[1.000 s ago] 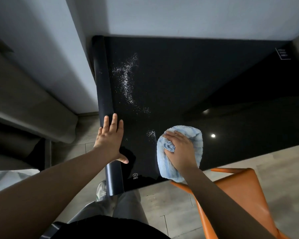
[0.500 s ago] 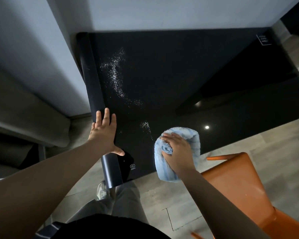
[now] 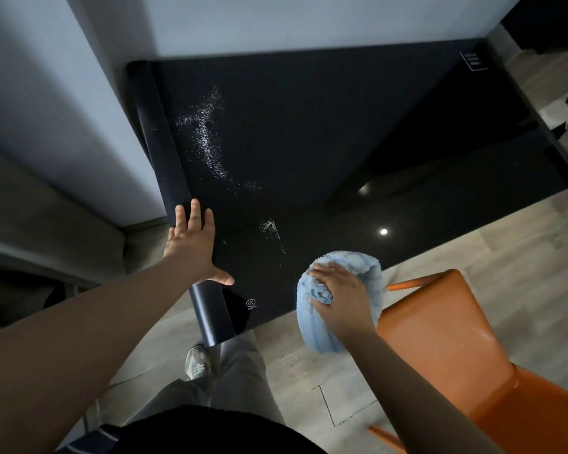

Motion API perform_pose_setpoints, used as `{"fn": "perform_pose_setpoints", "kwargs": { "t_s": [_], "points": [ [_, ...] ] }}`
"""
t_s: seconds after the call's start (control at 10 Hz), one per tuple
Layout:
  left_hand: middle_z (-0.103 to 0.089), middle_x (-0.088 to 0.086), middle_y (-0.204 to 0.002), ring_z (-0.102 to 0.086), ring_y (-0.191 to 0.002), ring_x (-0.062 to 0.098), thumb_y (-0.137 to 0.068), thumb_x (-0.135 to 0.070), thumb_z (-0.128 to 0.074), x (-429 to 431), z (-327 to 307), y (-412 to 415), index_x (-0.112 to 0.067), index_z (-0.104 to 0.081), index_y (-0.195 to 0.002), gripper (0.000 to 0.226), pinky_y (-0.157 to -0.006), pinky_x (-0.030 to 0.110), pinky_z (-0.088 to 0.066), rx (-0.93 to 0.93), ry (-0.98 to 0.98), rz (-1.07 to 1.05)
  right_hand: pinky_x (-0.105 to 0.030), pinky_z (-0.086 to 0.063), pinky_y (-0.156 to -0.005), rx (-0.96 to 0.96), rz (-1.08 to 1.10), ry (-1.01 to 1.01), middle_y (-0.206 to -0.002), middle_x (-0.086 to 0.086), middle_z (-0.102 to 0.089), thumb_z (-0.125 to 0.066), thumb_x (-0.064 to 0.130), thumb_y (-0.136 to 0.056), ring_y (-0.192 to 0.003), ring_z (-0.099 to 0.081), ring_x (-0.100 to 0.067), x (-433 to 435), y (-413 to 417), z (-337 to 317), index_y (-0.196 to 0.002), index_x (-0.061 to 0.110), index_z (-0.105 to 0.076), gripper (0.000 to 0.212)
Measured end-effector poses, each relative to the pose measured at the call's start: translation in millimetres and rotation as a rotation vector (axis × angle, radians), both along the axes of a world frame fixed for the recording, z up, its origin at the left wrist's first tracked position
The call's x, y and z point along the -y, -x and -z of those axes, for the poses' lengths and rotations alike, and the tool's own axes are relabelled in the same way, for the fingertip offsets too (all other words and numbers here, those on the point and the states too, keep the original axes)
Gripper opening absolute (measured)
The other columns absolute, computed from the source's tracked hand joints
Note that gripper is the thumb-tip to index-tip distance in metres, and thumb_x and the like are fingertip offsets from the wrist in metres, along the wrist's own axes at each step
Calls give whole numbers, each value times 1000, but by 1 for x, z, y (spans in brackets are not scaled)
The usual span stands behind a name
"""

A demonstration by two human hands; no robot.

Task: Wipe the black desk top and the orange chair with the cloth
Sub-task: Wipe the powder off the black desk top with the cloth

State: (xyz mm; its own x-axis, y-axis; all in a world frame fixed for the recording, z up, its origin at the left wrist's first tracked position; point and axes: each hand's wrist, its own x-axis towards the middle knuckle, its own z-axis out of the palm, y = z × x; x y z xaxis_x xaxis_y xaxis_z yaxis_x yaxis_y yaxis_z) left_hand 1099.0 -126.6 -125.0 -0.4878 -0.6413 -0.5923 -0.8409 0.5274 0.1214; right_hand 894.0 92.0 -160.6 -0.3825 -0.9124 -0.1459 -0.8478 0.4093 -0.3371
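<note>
The glossy black desk top fills the middle of the view, with trails of white powder on its left half and a small patch nearer me. My left hand lies flat, fingers straight, on the desk's left edge. My right hand grips a bunched light-blue cloth at the desk's near edge; part of the cloth hangs past the edge over the floor. The orange chair stands just right of that hand.
A pale wall backs the desk and a grey sofa sits to the left. Wood-look floor lies below, with my legs and a shoe by the desk's rounded corner. A white label marks the far right corner.
My right hand has drawn the cloth toward me, from on the desk to its near edge and partly off it. The left hand stays on the left edge. The view has shifted.
</note>
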Motion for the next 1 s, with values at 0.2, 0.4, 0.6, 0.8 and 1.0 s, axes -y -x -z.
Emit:
{"fn": "perform_pose_setpoints", "kwargs": {
  "t_s": [0.2,0.4,0.6,0.8,1.0],
  "points": [
    [26,16,-156,19,-143,42,-52,-70,-78,-1,0,0,-8,13,-151,149,-118,50,-14,-13,8,1,-37,-42,-107,6,25,49,-126,5,-64,-54,29,-81,-124,-54,-15,-33,-8,4,-122,21,-64,43],
    [25,16,-156,17,-144,42,-51,-70,-79,0,1,0,-9,12,-152,149,-118,50,-14,-14,19,13,-31,-41,-102,165,223,-278,-125,5,-59,-63,32,-90,-117,-54,-17,-55,-28,-23,-127,24,-59,38],
    [25,16,-156,18,-144,42,-51,-69,-79,-1,0,1,-9,13,-152,149,-118,50,-14,0,25,6,-33,-48,-99,-1,118,-1251,-116,1,-66,-76,44,-76,-107,-62,-19,-17,-25,-48,-117,20,-60,50],
    [24,15,-157,17,-144,41,-54,-69,-78,2,-4,-1,-10,12,-152,145,-118,50,-16,-7,16,13,-5,-29,-92,21,291,-458,-134,-2,-53,-57,20,-96,-125,-48,-16,-45,-21,-55,-137,14,-49,42],
    [9,14,-160,3,-147,37,-65,-65,-75,18,-17,-7,-10,0,-154,129,-117,48,-23,-78,3,-35,-26,-42,-96,78,286,-84,-120,3,-62,-63,24,-89,-114,-56,-16,26,-12,-114,-126,22,-61,36]
  ]
}}
